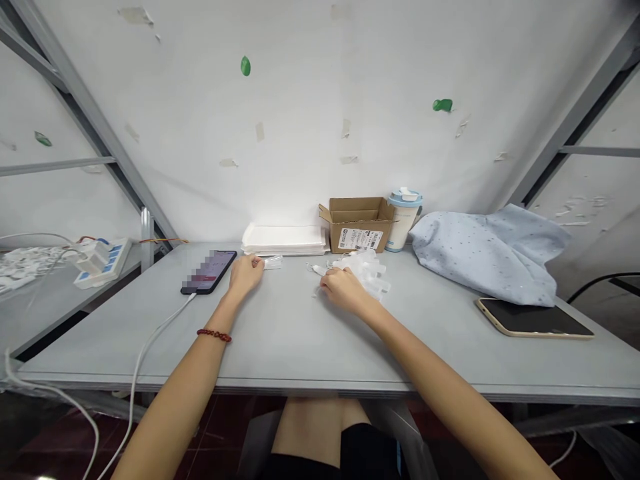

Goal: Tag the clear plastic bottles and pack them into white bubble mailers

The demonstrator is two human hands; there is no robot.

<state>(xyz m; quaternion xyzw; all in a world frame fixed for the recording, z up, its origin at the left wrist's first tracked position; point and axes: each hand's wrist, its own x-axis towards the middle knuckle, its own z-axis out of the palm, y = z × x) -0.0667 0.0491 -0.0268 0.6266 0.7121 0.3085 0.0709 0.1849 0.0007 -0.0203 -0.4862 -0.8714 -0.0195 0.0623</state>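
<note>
My left hand rests on the grey table beside the phone, its fingers pinched at the end of some small clear plastic pieces. My right hand lies at the near left side of a loose pile of small translucent plastic pieces. Its fingers are curled inward, and what is under the fingertips is hidden. A slim white piece with a thin loop sticks out just beyond those fingers. Too little shows to tell the exact kind of these plastic pieces.
Behind the hands stand a stack of white sheets, an open cardboard box and a lidded cup. A charging phone lies left. At right, a light blue cloth partly covers another phone. A white cable crosses the front edge.
</note>
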